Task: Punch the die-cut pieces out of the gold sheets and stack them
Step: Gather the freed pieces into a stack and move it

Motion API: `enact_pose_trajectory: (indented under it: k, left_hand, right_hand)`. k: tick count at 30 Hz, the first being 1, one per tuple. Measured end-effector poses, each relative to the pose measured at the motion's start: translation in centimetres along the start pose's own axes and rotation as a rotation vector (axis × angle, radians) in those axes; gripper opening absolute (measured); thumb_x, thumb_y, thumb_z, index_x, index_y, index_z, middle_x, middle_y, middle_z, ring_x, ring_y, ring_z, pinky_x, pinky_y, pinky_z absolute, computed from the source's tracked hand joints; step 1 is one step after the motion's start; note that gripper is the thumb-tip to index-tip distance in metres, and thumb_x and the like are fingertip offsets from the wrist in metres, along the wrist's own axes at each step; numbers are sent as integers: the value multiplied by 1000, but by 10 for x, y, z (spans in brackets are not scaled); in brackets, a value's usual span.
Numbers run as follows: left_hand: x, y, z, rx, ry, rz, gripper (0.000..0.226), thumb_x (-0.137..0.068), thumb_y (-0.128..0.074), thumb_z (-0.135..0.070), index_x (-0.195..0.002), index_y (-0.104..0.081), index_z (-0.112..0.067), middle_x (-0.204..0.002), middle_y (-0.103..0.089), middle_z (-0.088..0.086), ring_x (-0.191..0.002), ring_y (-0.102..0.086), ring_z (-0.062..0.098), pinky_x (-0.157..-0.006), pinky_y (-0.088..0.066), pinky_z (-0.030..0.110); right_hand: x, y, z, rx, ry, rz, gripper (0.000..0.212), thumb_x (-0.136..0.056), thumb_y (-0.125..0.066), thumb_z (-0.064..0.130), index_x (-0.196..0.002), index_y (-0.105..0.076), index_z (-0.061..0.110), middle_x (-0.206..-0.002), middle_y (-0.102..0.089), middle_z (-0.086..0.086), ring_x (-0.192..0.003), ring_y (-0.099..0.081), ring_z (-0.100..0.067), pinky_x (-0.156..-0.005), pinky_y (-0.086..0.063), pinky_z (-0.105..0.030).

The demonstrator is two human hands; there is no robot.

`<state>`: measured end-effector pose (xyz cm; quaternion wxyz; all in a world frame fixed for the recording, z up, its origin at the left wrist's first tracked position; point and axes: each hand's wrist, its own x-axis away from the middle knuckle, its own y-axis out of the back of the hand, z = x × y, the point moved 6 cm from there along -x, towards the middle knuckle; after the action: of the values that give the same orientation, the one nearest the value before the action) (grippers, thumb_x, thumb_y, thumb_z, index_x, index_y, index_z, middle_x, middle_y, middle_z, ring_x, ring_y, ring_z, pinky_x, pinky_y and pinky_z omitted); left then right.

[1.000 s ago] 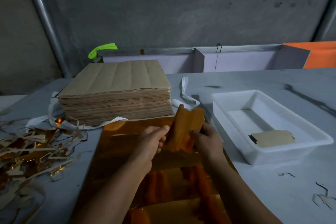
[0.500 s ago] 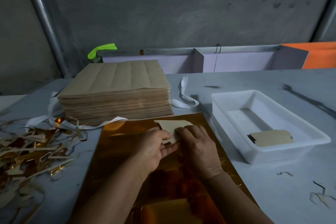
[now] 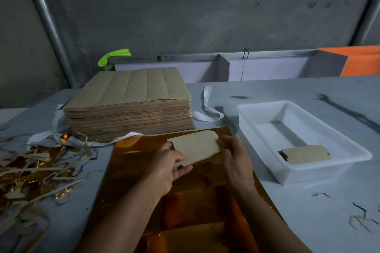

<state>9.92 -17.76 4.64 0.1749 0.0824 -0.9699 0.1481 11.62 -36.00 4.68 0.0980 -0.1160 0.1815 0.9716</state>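
Table [image 3: 287, 92], biggest to smallest:
- Stack of sheets [image 3: 131, 98] at 11 o'clock, brown backs up.
- Gold sheet [image 3: 195, 201] lies flat in front of me, running 12 to 6.
- White tray [image 3: 308, 172] at 2 o'clock. Punched pieces [image 3: 306, 154] lie flat in it, brown side up.
- Scrap pile [image 3: 30, 170] at 9 o'clock.
- Current piece [image 3: 197, 148] is at 12 o'clock, over the far end of the gold sheet, brown side up.

Left hand [image 3: 166, 168] grips the piece's near-left corner, thumb on top and fingers under. Right hand [image 3: 236, 162] is at its right edge, but I can't tell whether it's pinching or only touching.

Handling guess: thin card, light and bends easily. The foil face is probably slick and quick to scuff, so hold it by opposite edges and keep it flat. Don't crease the notched corners.

No brand, label or readable writing anywhere.
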Motion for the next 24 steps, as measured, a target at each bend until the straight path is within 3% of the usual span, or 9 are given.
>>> enact_pose_trajectory:
  k: [2, 4, 6, 8, 12, 15, 18, 20, 24]
  left_hand:
    - [0, -1, 1, -23, 0, 23, 41, -92, -53, 5, -125, -55, -19, -122, -56, 14, -108, -61, 32, -64, -58, 30]
    - [1, -3, 3, -47, 10, 55, 39, -92, -53, 5, -122, -55, -20, -122, -56, 15, -109, -61, 32, -64, -58, 30]
    - [2, -8, 6, -76, 23, 85, 40, -92, -54, 5, -122, -55, -22, -122, -56, 16, -108, -61, 33, -63, -57, 29]
    - [1, -12, 9, -97, 33, 101, 46, -91, -54, 5, -129, -53, -21, -123, -56, 17, -107, -62, 33, -62, -57, 28]
    - [-1, -15, 13, -121, 41, 108, 58, -90, -56, 5, -142, -46, -20, -128, -53, 17, -107, -62, 33, -66, -58, 30]
    - [-3, -15, 14, -120, 44, 107, 63, -90, -56, 5, -146, -42, -21, -130, -51, 17, -108, -62, 33, -68, -59, 31]
    - [-5, -16, 16, -115, 42, 99, 64, -90, -56, 6, -146, -41, -21, -129, -51, 16, -107, -62, 33, -68, -59, 32]
    - [-7, -15, 18, -104, 42, 103, 66, -90, -56, 6, -147, -39, -22, -129, -51, 17, -106, -62, 33, -68, -59, 32]
    - [-10, -15, 21, -49, 55, 118, 65, -88, -57, 8, -142, -41, -24, -122, -53, 17, -102, -63, 34, -65, -60, 32]
  right_hand:
    - [-3, -2, -17, -271, -287, 17, 15, -99, -51, 35, -112, -56, 32, -118, -58, 1, -107, -57, -18, -93, -53, -40]
    - [-2, -9, -31, -439, -506, 112, 38, -94, -54, 53, -119, -57, 24, -116, -59, -7, -105, -61, -27, -95, -54, -50]
    - [1, -16, -36, -568, -592, 209, 47, -87, -62, 59, -117, -57, 23, -115, -59, -14, -101, -64, -31, -80, -60, -43]
    - [2, -18, -37, -610, -601, 249, 46, -83, -69, 52, -112, -58, 19, -113, -61, -17, -92, -65, -29, -60, -56, -30]
    - [0, -15, -40, -637, -609, 234, 34, -85, -73, 32, -109, -61, 11, -109, -62, -17, -84, -62, -25, -50, -51, -25]
    - [-3, -15, -40, -652, -583, 228, 28, -87, -72, 26, -107, -60, 11, -111, -63, -16, -92, -63, -28, -55, -53, -27]
    - [-3, -16, -42, -661, -573, 216, 26, -87, -72, 25, -108, -62, 13, -114, -63, -15, -104, -63, -34, -79, -56, -41]
    - [-2, -16, -43, -661, -578, 208, 25, -88, -71, 25, -108, -62, 13, -115, -62, -15, -106, -62, -35, -87, -55, -46]
    - [-1, -15, -45, -701, -584, 189, 24, -88, -70, 23, -107, -61, 12, -113, -64, -14, -99, -62, -31, -68, -55, -36]
